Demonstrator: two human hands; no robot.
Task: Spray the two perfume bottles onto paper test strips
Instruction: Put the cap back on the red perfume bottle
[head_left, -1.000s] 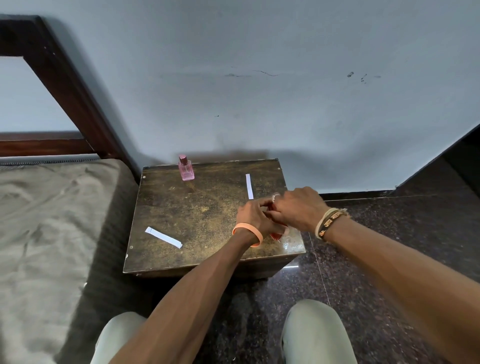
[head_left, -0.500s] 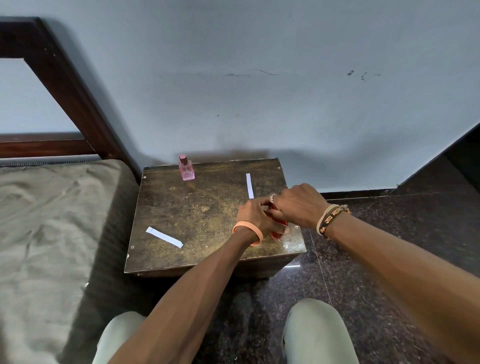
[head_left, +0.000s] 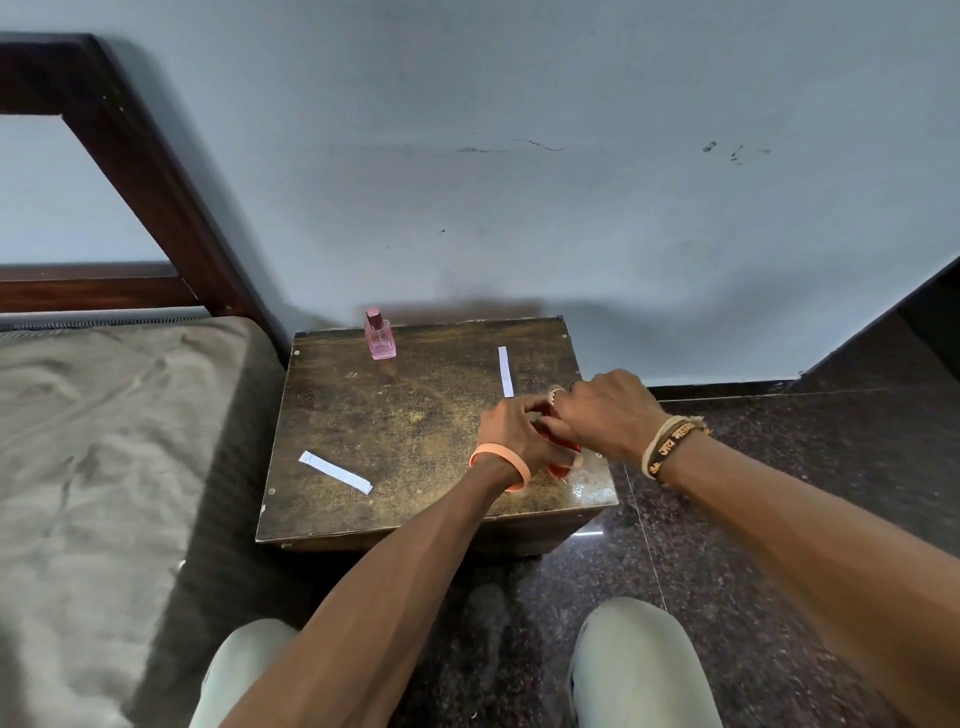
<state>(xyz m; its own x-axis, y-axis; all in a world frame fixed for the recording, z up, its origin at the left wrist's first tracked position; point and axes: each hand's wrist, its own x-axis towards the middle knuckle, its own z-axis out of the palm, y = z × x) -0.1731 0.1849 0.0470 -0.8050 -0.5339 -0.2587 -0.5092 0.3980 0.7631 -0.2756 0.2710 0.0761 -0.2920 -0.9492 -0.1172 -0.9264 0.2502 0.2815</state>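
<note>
A red perfume bottle (head_left: 558, 467) stands near the front right corner of the small brown table (head_left: 415, 431), mostly hidden by my hands. My left hand (head_left: 511, 434) grips its body and my right hand (head_left: 605, 415) closes over its top. A pink perfume bottle (head_left: 379, 338) stands upright at the table's back left, untouched. One white paper strip (head_left: 505, 370) lies just beyond my hands, and another paper strip (head_left: 335, 471) lies at the table's front left.
A bed with a grey-brown mattress (head_left: 104, 441) and dark wooden frame (head_left: 145, 171) adjoins the table's left side. A pale wall (head_left: 571, 208) stands right behind the table. Dark speckled floor (head_left: 753, 467) lies to the right, and my knees (head_left: 639, 665) are below.
My right hand has shifted slightly back and to the right over the red bottle's top. The left hand, pink bottle and both strips stay where they were.
</note>
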